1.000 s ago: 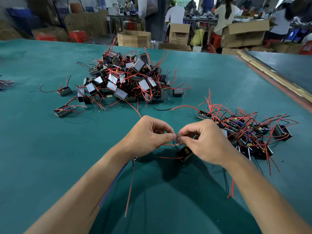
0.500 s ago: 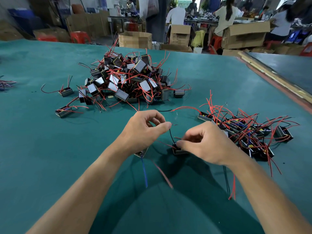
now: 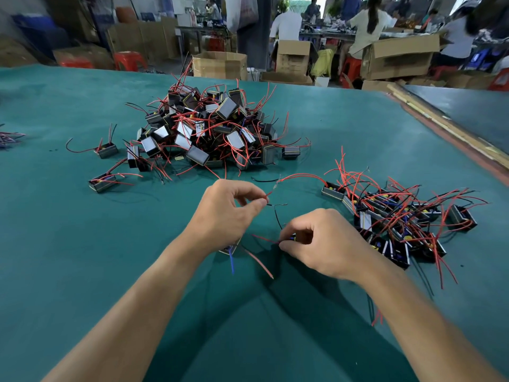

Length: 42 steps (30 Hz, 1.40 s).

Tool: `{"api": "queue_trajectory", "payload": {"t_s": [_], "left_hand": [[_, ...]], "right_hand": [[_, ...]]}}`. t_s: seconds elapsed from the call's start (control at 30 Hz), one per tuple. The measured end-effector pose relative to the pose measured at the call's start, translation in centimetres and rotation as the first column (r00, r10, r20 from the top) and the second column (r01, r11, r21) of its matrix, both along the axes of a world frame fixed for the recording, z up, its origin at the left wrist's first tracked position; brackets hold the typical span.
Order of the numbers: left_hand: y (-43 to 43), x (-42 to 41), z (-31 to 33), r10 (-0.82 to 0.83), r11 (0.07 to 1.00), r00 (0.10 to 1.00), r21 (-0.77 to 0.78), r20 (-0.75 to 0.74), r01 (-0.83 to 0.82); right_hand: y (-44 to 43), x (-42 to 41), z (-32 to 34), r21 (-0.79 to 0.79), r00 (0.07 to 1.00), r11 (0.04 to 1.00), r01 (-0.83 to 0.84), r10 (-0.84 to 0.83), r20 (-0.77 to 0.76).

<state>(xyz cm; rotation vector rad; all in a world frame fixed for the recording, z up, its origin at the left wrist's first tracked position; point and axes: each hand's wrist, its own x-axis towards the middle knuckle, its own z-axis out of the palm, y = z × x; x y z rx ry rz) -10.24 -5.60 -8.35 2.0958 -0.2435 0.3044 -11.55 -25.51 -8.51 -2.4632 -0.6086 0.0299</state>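
Two wire ends are what I'm watching, and they sit close but apart. My left hand (image 3: pixel 228 216) has thumb and forefinger closed in a tight pinch on the tip of a short red lead (image 3: pixel 268 194), which slants up and to the right from the fingertips. The other fingers curl over a small module (image 3: pixel 230 248) tucked under the palm, with a blue wire (image 3: pixel 232 261) trailing toward me on the green table (image 3: pixel 82 244). My right hand (image 3: pixel 325 244) is lower and nearer me. Its thumb and forefinger are nipped on a second black module (image 3: pixel 292 238), the rest loosely curled. From that module a black lead (image 3: pixel 276 216) stands nearly upright, then bends right at its bare tip, which ends just right of my left fingertips and slightly below the red tip. So the black lead's long axis runs away from me, roughly crosswise to the red one, and the left hand is the nearer to its free end. I judge the next move is a short shift of the left pinch rightward to meet it. The big heap (image 3: pixel 214 128) and the pile at right (image 3: pixel 399 216) lie well apart from both.
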Motion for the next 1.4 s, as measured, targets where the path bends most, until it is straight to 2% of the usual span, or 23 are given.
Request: {"api": "queue_trajectory", "payload": {"t_s": [0.13,0.33,0.47,0.57,0.77,0.93,1.07,1.3,1.4], "left_hand": [[-0.1,-0.1,0.3,-0.12,0.985,0.989,-0.132,-0.084,0.108],[-0.1,-0.5,0.7,-0.203,0.962,0.961,-0.223,-0.186,0.16],[-0.2,-0.6,1.0,-0.241,0.946,0.949,-0.27,-0.204,0.182],[-0.4,-0.5,0.9,-0.232,0.942,0.952,-0.289,-0.2,0.169],[-0.3,-0.4,0.5,-0.168,0.955,0.972,-0.271,-0.165,0.119],[-0.5,-0.2,0.4,-0.143,0.953,0.974,-0.29,-0.177,0.087],[-0.6,-0.4,0.5,-0.148,0.963,0.975,-0.248,-0.164,0.105],[-0.8,-0.3,0.4,-0.148,0.971,0.979,-0.211,-0.139,0.116],[-0.8,-0.4,0.3,-0.152,0.971,0.981,-0.205,-0.121,0.125]], "right_hand": [[-0.3,-0.1,0.3,0.001,1.0,1.0,0.019,-0.019,-0.01],[-0.5,-0.2,0.4,0.01,1.0,1.0,0.0,0.0,0.004],[-0.5,0.0,0.2,0.007,0.999,1.0,0.007,-0.007,0.047],[-0.5,0.0,0.3,0.046,1.0,0.999,0.005,-0.006,0.021],[-0.5,0.0,0.5,0.107,0.998,0.994,-0.001,0.009,-0.068],[-0.4,-0.2,0.9,0.078,0.996,0.997,-0.03,0.036,-0.081],[-0.5,-0.2,1.0,0.121,0.993,0.992,-0.045,0.057,-0.099],[-0.5,0.5,0.0,0.134,1.0,0.991,0.017,-0.017,0.001],[-0.6,0.8,-0.4,0.19,0.999,0.981,0.048,-0.052,0.015]]}}
